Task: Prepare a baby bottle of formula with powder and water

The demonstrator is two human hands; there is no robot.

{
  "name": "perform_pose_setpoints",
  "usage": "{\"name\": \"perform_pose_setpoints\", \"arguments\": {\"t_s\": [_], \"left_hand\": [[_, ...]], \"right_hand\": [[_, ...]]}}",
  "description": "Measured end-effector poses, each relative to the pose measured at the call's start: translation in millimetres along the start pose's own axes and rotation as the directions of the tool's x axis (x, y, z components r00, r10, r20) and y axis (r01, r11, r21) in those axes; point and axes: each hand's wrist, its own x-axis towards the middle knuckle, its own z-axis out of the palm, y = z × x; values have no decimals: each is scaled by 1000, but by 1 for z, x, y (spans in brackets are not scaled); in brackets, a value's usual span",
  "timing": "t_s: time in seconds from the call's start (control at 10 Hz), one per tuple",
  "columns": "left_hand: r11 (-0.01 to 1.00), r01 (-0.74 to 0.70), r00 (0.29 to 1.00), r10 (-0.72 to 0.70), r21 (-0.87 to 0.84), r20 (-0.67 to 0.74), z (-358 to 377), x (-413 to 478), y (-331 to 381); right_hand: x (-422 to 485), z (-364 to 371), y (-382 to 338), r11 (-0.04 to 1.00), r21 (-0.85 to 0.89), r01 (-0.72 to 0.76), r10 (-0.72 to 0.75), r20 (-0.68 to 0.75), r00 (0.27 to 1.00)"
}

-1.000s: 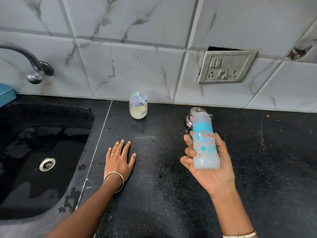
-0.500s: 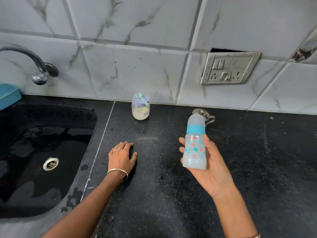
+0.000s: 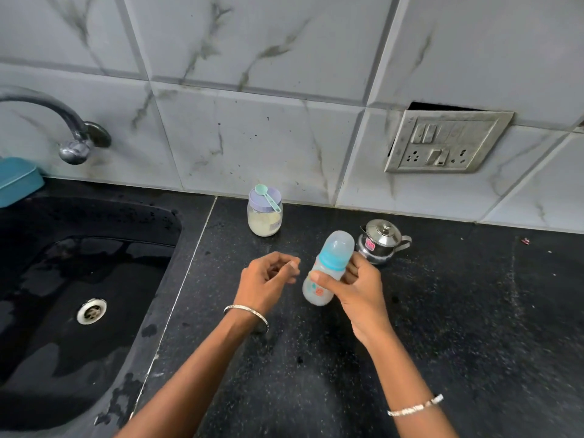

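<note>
My right hand (image 3: 357, 286) grips a baby bottle (image 3: 328, 267) with a clear cap and blue collar, held tilted above the black counter (image 3: 442, 327). My left hand (image 3: 268, 276) hovers just left of the bottle, fingers loosely curled, holding nothing. A small jar of pale formula powder (image 3: 264, 216) with a lilac lid stands near the wall, a green scoop (image 3: 267, 197) lying on its lid. A little steel pot with lid and spout (image 3: 380, 240) sits behind the bottle to the right.
A black sink (image 3: 79, 295) with a steel drain (image 3: 91, 310) fills the left. A tap (image 3: 72, 134) juts from the tiled wall above it. A teal box (image 3: 19, 180) sits at the far left. A socket plate (image 3: 445, 142) is on the wall.
My left hand has lifted off the counter and come up beside the bottle. My right hand has turned over, now gripping the bottle from the right with it tilted.
</note>
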Motion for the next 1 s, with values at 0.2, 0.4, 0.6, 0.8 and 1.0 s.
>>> {"name": "perform_pose_setpoints", "arguments": {"t_s": [0.2,0.4,0.6,0.8,1.0], "left_hand": [[998,32,992,-25,57,-125,-6,27,-11],[995,71,982,-56,77,-178,-9,51,-17],[990,73,981,-49,124,-188,-9,64,-21],[974,57,993,-32,220,-115,-9,69,-20],[924,34,999,-17,382,-47,-14,63,-7]], "right_hand": [[80,20,12,930,-348,119,-161,-94,982],[145,33,28,875,-461,146,-226,-125,966],[166,38,33,879,-453,147,-219,-109,970],[171,40,43,872,-463,161,-230,-95,969],[165,31,49,867,-495,59,-106,-67,992]]}}
